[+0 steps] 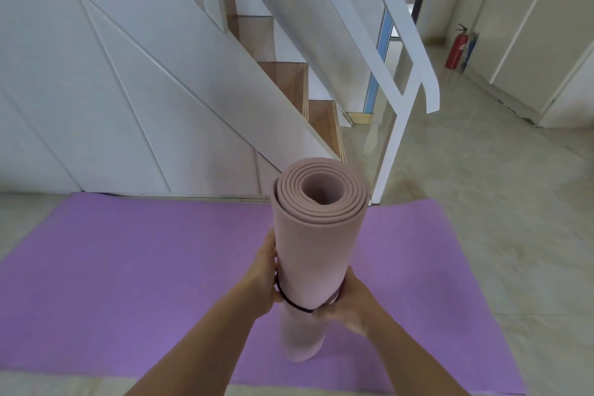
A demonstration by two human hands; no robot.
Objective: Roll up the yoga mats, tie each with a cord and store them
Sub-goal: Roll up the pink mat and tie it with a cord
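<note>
A rolled pale pink yoga mat (316,235) stands upright on its end on a purple yoga mat (144,267) that lies flat on the floor. A thin dark cord (294,304) loops around the roll's lower half. My left hand (265,276) grips the roll's left side at the cord. My right hand (345,305) pinches the cord at the front right of the roll, fingers curled. The roll's spiral top end faces me.
A white staircase (225,74) with wooden steps rises behind the mats, its white railing post (393,145) just right of the roll. A red fire extinguisher (456,48) stands by the far wall. Pale tiled floor (482,186) spreads to the right.
</note>
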